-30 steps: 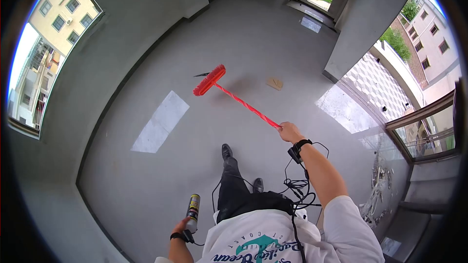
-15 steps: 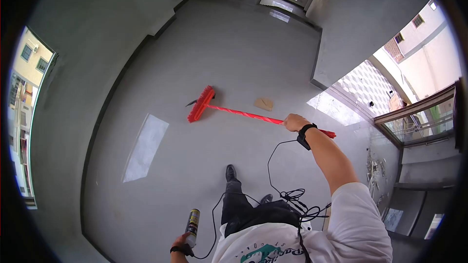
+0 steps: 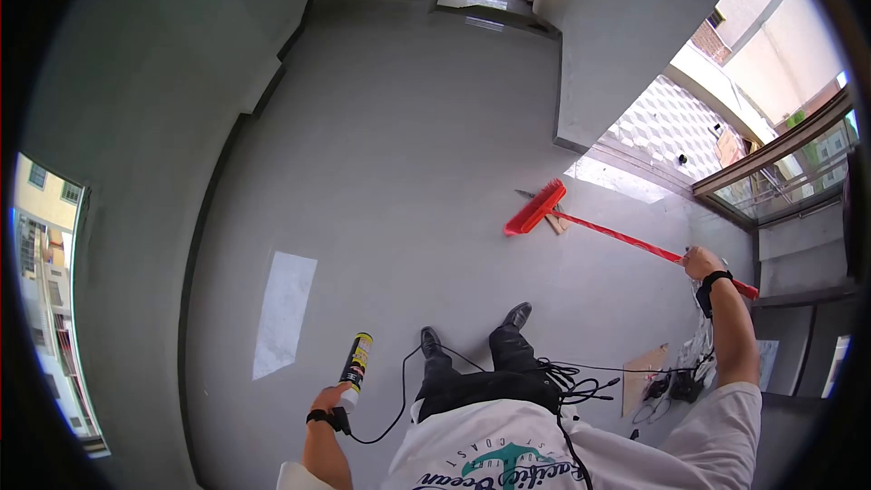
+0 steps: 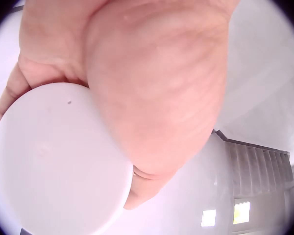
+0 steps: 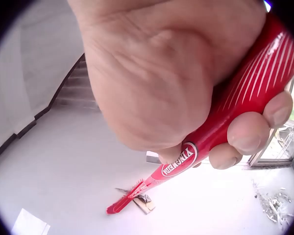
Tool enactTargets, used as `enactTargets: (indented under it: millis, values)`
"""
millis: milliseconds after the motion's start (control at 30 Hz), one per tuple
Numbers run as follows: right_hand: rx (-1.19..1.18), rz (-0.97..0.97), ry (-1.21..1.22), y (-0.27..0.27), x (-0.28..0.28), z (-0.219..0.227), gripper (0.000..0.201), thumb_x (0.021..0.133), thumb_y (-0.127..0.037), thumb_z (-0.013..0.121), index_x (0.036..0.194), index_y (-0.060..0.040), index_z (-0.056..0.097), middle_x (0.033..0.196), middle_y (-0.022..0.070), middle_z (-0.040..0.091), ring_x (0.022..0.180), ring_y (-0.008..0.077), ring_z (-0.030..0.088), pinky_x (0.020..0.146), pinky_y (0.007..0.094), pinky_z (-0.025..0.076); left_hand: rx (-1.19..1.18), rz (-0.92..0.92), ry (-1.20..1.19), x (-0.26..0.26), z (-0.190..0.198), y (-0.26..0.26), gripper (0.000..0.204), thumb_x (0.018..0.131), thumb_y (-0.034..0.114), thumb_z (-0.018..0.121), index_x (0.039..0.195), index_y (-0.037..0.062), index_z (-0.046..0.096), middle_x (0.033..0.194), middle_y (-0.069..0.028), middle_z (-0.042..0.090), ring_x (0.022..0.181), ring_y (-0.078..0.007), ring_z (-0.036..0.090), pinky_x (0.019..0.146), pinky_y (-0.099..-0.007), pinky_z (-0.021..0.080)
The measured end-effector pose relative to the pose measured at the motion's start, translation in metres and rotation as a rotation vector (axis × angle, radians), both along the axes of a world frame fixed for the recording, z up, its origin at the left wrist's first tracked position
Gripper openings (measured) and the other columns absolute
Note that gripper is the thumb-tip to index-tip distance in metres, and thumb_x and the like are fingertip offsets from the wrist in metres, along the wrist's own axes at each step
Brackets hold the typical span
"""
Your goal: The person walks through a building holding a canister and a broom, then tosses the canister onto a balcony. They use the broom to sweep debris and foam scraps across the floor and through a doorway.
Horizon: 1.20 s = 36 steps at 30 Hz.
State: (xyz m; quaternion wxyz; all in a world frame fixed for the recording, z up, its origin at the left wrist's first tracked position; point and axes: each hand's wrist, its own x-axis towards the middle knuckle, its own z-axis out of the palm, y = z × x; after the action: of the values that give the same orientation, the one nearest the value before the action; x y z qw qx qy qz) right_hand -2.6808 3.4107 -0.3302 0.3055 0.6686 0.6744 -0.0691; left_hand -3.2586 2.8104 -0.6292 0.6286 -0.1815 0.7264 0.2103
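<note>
My right hand (image 3: 703,263) grips the red shaft of a broom (image 3: 626,238) near its upper end, fingers wrapped around it in the right wrist view. The red bristled broom head (image 3: 535,209) is low over the floor, against a flat brown piece (image 3: 561,224) that it partly hides. A dark pointed object (image 3: 523,192) sticks out behind the bristles. Down at the left, my left hand (image 3: 329,396) holds a cylindrical can (image 3: 357,361) with a black and yellow label. Its white round end (image 4: 63,161) fills much of the left wrist view, with fingers and thumb around the side.
Smooth grey floor (image 3: 399,172) stretches ahead, bounded by a wall with a dark skirting on the left. A heap of debris (image 5: 274,203) and a brown board (image 3: 642,379) lie on the right. Black cables (image 3: 572,381) hang at the waist. A glazed door frame (image 3: 780,163) stands at right.
The broom head has swept right across the floor to the brown piece, with the dark pointed object beside it throughout. My right hand has moved out to the right; my left hand still holds the can.
</note>
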Motion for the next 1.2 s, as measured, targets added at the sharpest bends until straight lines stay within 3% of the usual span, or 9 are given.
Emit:
enactTargets:
  millis: [167,233,433,533,667,867,900,1100,1200]
  values:
    - [0.175,-0.095,0.024,0.005,0.109,-0.001,0.027,0.084,-0.029,0.056,0.088,-0.0062,0.068,0.089,0.0195,0.064,0.086,0.0358,0.061,0.076,0.0426,0.048,-0.03,-0.046,0.005,0.043,0.049,0.079,0.041,0.079,0.036,0.066,0.103,0.0033,0.058,0.079,-0.0104,0.063,0.059,-0.0222,0.061,0.051,-0.0341,0.049]
    - [0.218,-0.251,0.144,-0.034,0.157,-0.014,0.027,0.084,-0.03,0.054,0.091,-0.0073,0.068,0.087,0.0193,0.064,0.085,0.037,0.061,0.077,0.0434,0.048,-0.032,-0.057,-0.071,0.054,0.036,0.094,0.044,0.079,0.035,0.067,0.107,0.0027,0.056,0.083,-0.0116,0.064,0.062,-0.0236,0.062,0.052,-0.036,0.051]
    - [0.371,-0.662,0.55,-0.263,0.25,-0.09,0.034,0.088,-0.03,0.046,0.094,-0.0025,0.064,0.079,0.0237,0.061,0.077,0.0396,0.059,0.069,0.0415,0.046,-0.086,-0.194,-0.129,0.094,0.065,0.166,0.045,0.083,0.032,0.062,0.116,0.0045,0.05,0.094,-0.016,0.063,0.073,-0.0299,0.064,0.062,-0.0423,0.054]
    - [0.292,-0.881,0.626,-0.38,0.233,-0.112,0.032,0.089,-0.029,0.045,0.096,-0.0032,0.062,0.071,0.0194,0.058,0.067,0.0352,0.057,0.062,0.0405,0.043,-0.112,-0.266,-0.173,0.107,0.067,0.218,0.043,0.083,0.035,0.061,0.115,0.0083,0.052,0.096,-0.0133,0.064,0.074,-0.0274,0.064,0.064,-0.0423,0.053]
    - [0.254,-1.075,0.535,-0.461,0.203,-0.101,0.029,0.088,-0.029,0.046,0.096,-0.0067,0.062,0.078,0.0221,0.06,0.078,0.0411,0.058,0.069,0.0459,0.046,-0.231,-0.484,-0.108,0.137,0.126,0.31,0.044,0.079,0.04,0.063,0.11,0.0103,0.056,0.092,-0.0104,0.066,0.07,-0.0265,0.064,0.061,-0.0405,0.053]
    - [0.022,-1.048,0.425,-0.403,0.202,-0.139,0.028,0.088,-0.03,0.046,0.098,-0.0048,0.055,0.08,0.0254,0.061,0.077,0.0456,0.057,0.071,0.0531,0.045,-0.209,-0.583,-0.07,0.119,0.114,0.459,0.044,0.081,0.035,0.062,0.113,0.0054,0.051,0.093,-0.0138,0.065,0.072,-0.0267,0.065,0.06,-0.0385,0.054]
    - [0.009,-1.049,0.427,-0.389,0.222,-0.134,0.028,0.088,-0.03,0.046,0.098,-0.0048,0.055,0.08,0.0254,0.061,0.077,0.0456,0.057,0.071,0.0531,0.045,-0.206,-0.624,-0.037,0.136,0.132,0.472,0.044,0.081,0.034,0.062,0.112,0.0053,0.052,0.092,-0.0135,0.065,0.071,-0.0261,0.065,0.06,-0.0384,0.054]
    - [0.095,-1.045,0.429,-0.196,0.226,-0.18,0.03,0.089,-0.032,0.043,0.093,-0.0059,0.057,0.079,0.0248,0.061,0.078,0.0456,0.056,0.07,0.053,0.045,-0.171,-0.67,0.014,0.156,0.141,0.649,0.043,0.081,0.035,0.062,0.11,0.0045,0.054,0.09,-0.0124,0.065,0.07,-0.0243,0.064,0.059,-0.0361,0.053]
    - [0.124,-0.884,0.46,-0.085,0.248,-0.208,0.027,0.09,-0.031,0.043,0.093,-0.0056,0.053,0.077,0.0242,0.061,0.076,0.0448,0.058,0.069,0.0531,0.045,-0.149,-0.653,0.036,0.167,0.149,0.693,0.04,0.08,0.032,0.064,0.107,0.0033,0.056,0.088,-0.0117,0.065,0.069,-0.0235,0.064,0.06,-0.035,0.052]
